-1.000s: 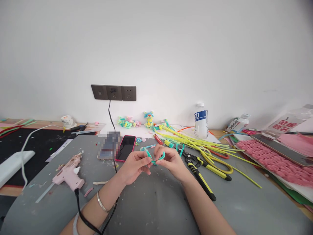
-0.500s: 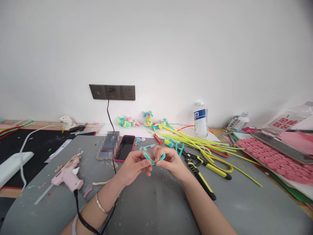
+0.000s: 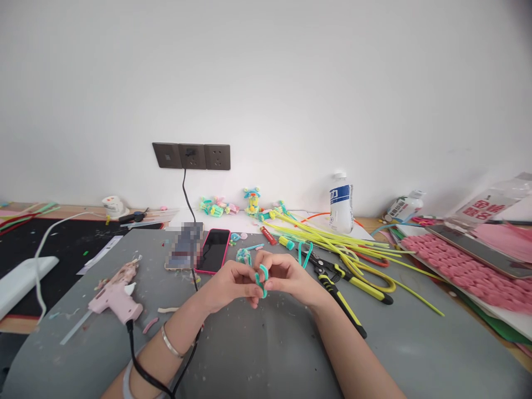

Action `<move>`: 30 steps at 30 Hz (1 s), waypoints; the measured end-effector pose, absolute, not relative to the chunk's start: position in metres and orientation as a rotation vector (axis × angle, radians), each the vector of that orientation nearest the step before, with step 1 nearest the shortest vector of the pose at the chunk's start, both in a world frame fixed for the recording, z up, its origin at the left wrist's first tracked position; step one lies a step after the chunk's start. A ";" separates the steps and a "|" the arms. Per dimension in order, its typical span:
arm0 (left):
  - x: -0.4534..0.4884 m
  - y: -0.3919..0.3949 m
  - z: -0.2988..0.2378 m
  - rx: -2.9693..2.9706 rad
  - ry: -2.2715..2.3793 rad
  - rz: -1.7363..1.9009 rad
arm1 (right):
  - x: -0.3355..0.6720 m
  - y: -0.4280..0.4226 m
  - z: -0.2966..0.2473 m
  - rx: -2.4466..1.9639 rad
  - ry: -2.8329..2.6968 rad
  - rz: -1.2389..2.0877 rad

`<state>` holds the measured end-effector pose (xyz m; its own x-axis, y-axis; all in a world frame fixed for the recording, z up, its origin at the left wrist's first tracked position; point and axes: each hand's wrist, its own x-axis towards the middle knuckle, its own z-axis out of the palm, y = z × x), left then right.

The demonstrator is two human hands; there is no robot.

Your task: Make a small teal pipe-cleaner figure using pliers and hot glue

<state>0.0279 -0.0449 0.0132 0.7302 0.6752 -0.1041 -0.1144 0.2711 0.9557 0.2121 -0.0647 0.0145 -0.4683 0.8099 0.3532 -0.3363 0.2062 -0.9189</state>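
Note:
Both hands meet over the grey mat point(image 3: 257, 349) and pinch a short teal pipe cleaner point(image 3: 261, 279), folded into a narrow loop between the fingertips. My left hand point(image 3: 230, 288) grips it from the left with closed fingers. My right hand point(image 3: 286, 277) pinches it from the right, thumb and forefinger pressed on the loop. A small teal piece point(image 3: 243, 255) lies just behind the hands.
A pink glue gun point(image 3: 116, 296) with a black cord lies at the left. A pink-cased phone point(image 3: 214, 250) lies behind. Yellow-handled pliers point(image 3: 341, 293) and yellow pipe cleaners point(image 3: 332, 238) lie to the right. A bottle point(image 3: 341, 203), small figures point(image 3: 252, 202) and pink sheets point(image 3: 465, 274) stand further off.
The teal pipe cleaner was spread in a wide V between the hands. The hands have come together and folded it into a tight upright loop.

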 end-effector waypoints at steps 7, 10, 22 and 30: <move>0.027 -0.046 0.011 1.224 0.547 0.454 | 0.215 -0.063 0.011 -0.452 -1.433 1.656; 0.028 -0.046 0.011 1.232 0.549 0.453 | 0.216 -0.062 0.008 -0.476 -1.404 1.667; 0.033 -0.043 0.008 1.352 0.664 0.672 | 0.211 -0.056 0.004 -0.702 -1.253 1.427; 0.033 -0.044 0.005 1.584 0.735 0.719 | 0.213 -0.053 -0.002 -0.740 -1.242 1.419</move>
<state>0.0334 -0.0437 0.0051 0.6109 0.7902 0.0487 0.0671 -0.1129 0.9913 0.2127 -0.0534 -0.0021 -0.2472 0.9516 0.1829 -0.3071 0.1021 -0.9462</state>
